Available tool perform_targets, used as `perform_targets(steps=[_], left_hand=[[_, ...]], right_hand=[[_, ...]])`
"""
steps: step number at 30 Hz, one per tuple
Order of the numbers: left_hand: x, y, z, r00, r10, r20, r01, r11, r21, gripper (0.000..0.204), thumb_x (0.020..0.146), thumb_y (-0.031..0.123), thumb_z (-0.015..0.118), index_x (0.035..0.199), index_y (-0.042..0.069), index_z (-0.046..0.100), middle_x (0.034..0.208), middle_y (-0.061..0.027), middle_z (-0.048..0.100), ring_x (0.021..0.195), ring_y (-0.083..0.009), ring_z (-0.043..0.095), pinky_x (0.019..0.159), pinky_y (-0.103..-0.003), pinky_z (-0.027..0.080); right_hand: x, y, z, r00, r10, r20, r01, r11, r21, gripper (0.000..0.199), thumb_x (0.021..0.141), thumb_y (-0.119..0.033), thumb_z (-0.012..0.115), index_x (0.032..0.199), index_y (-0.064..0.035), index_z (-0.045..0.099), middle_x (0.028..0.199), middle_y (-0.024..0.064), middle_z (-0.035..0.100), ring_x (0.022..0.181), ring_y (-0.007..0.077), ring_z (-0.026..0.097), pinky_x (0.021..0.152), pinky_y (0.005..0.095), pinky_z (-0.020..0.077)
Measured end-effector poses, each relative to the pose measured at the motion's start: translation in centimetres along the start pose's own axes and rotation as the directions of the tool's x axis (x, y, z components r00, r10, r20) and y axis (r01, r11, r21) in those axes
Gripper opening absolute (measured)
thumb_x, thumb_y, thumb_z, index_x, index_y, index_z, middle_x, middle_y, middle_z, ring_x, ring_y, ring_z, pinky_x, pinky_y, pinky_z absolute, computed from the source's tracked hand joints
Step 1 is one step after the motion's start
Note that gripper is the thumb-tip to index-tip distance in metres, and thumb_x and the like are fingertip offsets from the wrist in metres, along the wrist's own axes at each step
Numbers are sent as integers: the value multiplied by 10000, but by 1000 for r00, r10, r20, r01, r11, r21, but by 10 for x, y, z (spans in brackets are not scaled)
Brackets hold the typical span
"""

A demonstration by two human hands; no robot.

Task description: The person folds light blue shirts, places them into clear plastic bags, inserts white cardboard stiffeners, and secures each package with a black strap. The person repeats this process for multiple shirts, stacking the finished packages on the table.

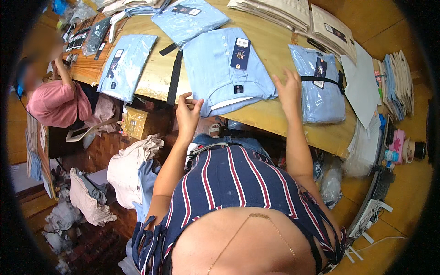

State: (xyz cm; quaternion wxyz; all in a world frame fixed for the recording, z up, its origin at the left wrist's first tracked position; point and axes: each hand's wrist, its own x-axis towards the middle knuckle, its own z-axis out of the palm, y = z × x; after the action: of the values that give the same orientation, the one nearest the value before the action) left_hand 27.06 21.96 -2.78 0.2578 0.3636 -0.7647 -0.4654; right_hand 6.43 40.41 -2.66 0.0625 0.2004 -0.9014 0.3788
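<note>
A folded light blue shirt (217, 59) lies on the wooden table (156, 82) in front of me, its collar end toward me. A dark hang tag (240, 52) rests on it, and a small dark neck label shows inside the collar. At the near left edge of the shirt is my left hand (189, 114), fingers bent and apart, with nothing visible in it. My right hand (288, 89) stands by the shirt's right corner, thumb and fingers spread, holding nothing. Whether either hand touches the cloth, I cannot tell.
Bagged blue shirts lie left (128, 68), behind (190, 20) and right (318, 87), the right one strapped in black. A black strap (174, 78) hangs over the table edge. Beige folded garments (279, 13) are stacked at the back. A person in pink (59, 103) sits at left.
</note>
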Motion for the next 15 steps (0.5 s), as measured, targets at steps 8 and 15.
perform_targets(steps=[8, 15], left_hand=[[6, 0, -3, 979, -193, 64, 181, 970, 164, 388, 589, 201, 725, 845, -33, 550, 614, -87, 583, 565, -166, 568, 549, -281, 444], [2, -8, -3, 974, -224, 37, 217, 965, 149, 380, 576, 211, 732, 829, -18, 564, 623, -81, 591, 567, -174, 567, 555, -284, 443]], right_hand=[[22, 3, 21, 848, 138, 512, -366, 851, 377, 333, 620, -150, 684, 902, -1, 590, 701, 105, 607, 623, 175, 574, 579, 287, 440], [17, 12, 27, 902, 107, 418, -234, 935, 265, 415, 575, -149, 715, 940, -13, 572, 706, 95, 604, 630, 134, 568, 573, 249, 440]])
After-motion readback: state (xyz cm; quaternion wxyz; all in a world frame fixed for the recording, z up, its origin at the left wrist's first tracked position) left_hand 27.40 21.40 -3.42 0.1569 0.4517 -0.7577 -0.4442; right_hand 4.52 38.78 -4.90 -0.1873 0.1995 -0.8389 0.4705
